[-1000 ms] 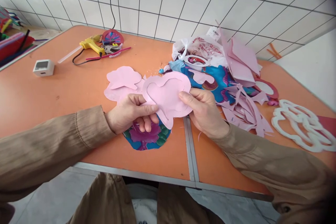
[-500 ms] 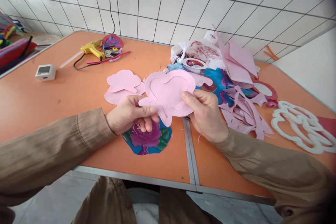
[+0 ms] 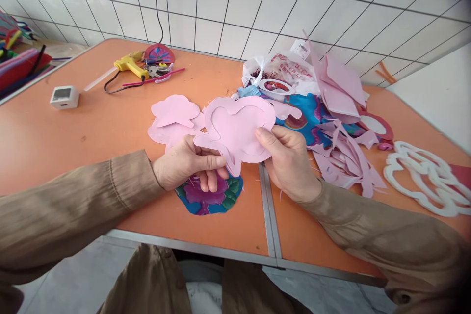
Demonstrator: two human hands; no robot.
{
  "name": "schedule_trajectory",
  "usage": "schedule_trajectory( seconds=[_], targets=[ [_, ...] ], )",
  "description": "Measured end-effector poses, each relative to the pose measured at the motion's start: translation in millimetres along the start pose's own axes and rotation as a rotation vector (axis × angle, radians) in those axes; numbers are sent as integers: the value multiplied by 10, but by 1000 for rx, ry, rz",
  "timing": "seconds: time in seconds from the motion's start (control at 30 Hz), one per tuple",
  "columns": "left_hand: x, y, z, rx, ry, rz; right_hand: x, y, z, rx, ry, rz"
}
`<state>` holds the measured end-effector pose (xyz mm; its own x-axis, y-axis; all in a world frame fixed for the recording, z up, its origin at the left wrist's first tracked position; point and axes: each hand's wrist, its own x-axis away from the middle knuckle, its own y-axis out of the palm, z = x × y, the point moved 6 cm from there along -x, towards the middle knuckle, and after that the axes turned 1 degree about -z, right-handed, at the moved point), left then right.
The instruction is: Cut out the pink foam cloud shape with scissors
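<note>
Both hands hold a layered pink paper cutout (image 3: 239, 125) above the table. It has a wavy outer outline and a smaller shape inside a cut line. My left hand (image 3: 191, 162) pinches its lower left points between thumb and fingers. My right hand (image 3: 289, 157) grips the right edge, thumb on top and fingers behind. Below the cutout lies a round piece of blue flowered fabric (image 3: 209, 198), partly hidden by my left hand. Behind my left hand rest more pink cutouts (image 3: 174, 110), stacked on the orange table (image 3: 121, 132).
A yellow glue gun (image 3: 130, 65) with a cord lies at the back left, near a small white device (image 3: 64, 97). Pink paper scraps (image 3: 349, 159), a white plastic bag (image 3: 290, 71) and blue fabric crowd the right. White outline shapes (image 3: 423, 176) lie at far right.
My left thumb has slid slightly right along the cutout's lower points. The cutout's inner cut line near that corner looks more opened. The whole view has shifted slightly.
</note>
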<state>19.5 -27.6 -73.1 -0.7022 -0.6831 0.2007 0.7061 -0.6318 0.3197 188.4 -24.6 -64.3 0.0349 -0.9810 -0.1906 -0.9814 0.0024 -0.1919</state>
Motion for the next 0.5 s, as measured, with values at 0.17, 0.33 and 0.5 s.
schedule_trajectory(
  seconds=[0.17,0.33,0.5],
  targets=[
    [-5,-35,23,-18,26,31,12,-30,-29,-39,-23,66],
    [-14,-49,12,-33,21,51,11,-21,-5,-54,-4,64],
    [-16,-67,1,-6,24,80,15,-7,9,-48,-1,59]
  ],
)
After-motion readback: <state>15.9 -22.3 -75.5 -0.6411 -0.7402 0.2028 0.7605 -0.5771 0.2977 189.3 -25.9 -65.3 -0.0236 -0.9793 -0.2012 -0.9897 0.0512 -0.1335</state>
